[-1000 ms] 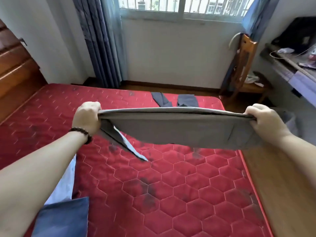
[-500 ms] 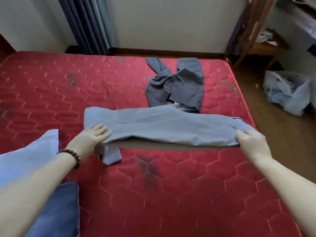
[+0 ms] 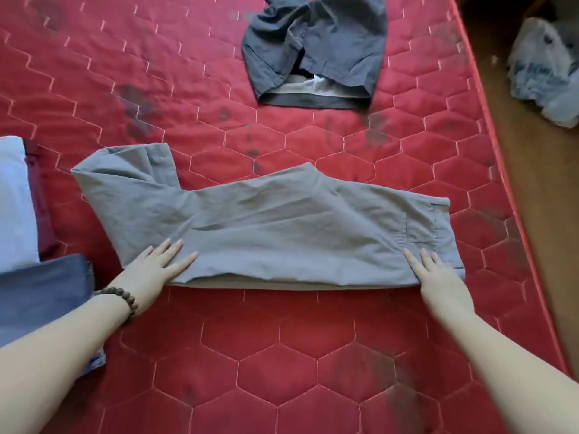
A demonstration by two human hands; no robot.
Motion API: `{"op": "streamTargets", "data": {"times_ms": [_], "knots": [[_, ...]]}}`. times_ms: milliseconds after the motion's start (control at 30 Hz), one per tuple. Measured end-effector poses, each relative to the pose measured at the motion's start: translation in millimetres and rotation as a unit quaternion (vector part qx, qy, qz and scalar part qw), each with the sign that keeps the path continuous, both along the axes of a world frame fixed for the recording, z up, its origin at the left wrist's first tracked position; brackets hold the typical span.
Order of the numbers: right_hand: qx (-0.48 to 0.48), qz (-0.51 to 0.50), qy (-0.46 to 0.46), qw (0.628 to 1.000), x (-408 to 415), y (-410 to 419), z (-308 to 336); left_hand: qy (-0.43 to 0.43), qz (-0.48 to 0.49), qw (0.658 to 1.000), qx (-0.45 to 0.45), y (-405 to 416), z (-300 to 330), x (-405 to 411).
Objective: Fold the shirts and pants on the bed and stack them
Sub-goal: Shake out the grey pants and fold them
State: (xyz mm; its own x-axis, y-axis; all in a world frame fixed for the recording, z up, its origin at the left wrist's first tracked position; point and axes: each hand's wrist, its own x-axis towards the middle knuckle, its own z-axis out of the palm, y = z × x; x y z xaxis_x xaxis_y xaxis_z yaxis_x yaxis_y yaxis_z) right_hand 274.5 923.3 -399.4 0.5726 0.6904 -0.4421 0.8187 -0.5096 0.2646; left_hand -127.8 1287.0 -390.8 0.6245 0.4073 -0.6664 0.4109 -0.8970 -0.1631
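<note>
Grey pants (image 3: 266, 227) lie folded lengthwise across the red quilted mattress (image 3: 282, 355), waistband to the right. My left hand (image 3: 153, 270) presses flat on their near left edge, fingers straight. Flat on the near right corner by the waistband lies my right hand (image 3: 438, 277), fingers also straight. Darker grey pants (image 3: 316, 48) lie crumpled farther back on the bed. At the left edge sit a light blue garment (image 3: 14, 202) and a dark blue garment (image 3: 40, 296).
The mattress's right edge (image 3: 501, 189) borders a wooden floor. A pale plastic bag (image 3: 545, 67) with cloth in it sits on that floor at the upper right. A dark red item (image 3: 40, 198) shows beside the light blue garment.
The grey pants came down from the air onto the mattress. Both hands let go of their grip and now press flat on the cloth. The view tilted down.
</note>
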Motion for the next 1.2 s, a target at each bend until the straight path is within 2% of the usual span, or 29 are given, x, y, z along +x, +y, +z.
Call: {"op": "streamTargets", "data": {"times_ms": [100, 167, 233, 300, 367, 433, 500, 600, 700, 800, 867, 933, 1000, 1100, 1200], "knots": [[-0.038, -0.039, -0.013, 0.998, -1.1, -18.5, 1.4, -0.026, -0.011, 1.0, -0.007, -16.0, -7.9, 3.0], [-0.071, -0.064, -0.019, 0.995, -4.1, -26.3, 2.1, -0.006, -0.007, 1.0, -0.015, -30.3, -10.4, 9.2], [-0.098, -0.084, -0.01, 0.992, -8.4, -26.6, 0.8, 0.022, 0.023, 0.999, -0.027, -41.9, -14.2, 15.0], [-0.106, -0.122, 0.011, 0.987, -15.1, -17.7, 1.5, -0.001, 0.063, 0.998, -0.031, -51.3, -15.3, 20.8], [-0.019, -0.158, 0.02, 0.987, -21.1, -6.9, 2.2, -0.05, 0.059, 0.997, -0.025, -62.8, -16.2, 27.6], [0.129, -0.177, 0.054, 0.974, -29.7, 5.5, 0.2, -0.07, 0.026, 0.996, -0.047, -75.3, -20.8, 36.4], [0.18, -0.155, 0.101, 0.966, -42.0, 19.4, -7.3, -0.08, 0.025, 0.995, -0.062, -84.5, -31.3, 43.5], [0.083, -0.1, 0.14, 0.982, -57.9, 34.9, -26.7, -0.108, 0.063, 0.99, -0.071, -95.3, -36.3, 48.7], [0.033, -0.099, 0.111, 0.988, -69.4, 39.0, -39.9, -0.209, 0.023, 0.977, -0.036, -101.7, -34.2, 41.8], [0.129, -0.156, 0.083, 0.976, -79.2, 55.4, -32.2, -0.242, -0.019, 0.969, -0.039, -108.6, -24.5, 40.5], [0.216, -0.156, 0.071, 0.961, -77.9, 75.4, -28.4, -0.268, -0.001, 0.961, -0.067, -109.4, -21.7, 52.2], [0.233, -0.117, 0.09, 0.961, -76.5, 102.0, -31.4, -0.32, 0.017, 0.943, -0.093, -110.5, -22.4, 76.9], [0.211, -0.052, 0.106, 0.97, -79.8, 132.9, -38.8, -0.354, 0.01, 0.931, -0.093, -114.8, -27.3, 114.2], [0.181, 0.04, 0.109, 0.977, -82.1, 169.2, -56.8, -0.336, 0.007, 0.939, -0.079, -118.1, -36.4, 172.5], [0.172, 0.037, 0.079, 0.981, -57.6, 179.7, -68.4, -0.277, 0.043, 0.959, -0.043, -111.0, -62.4, 204.1]]}}
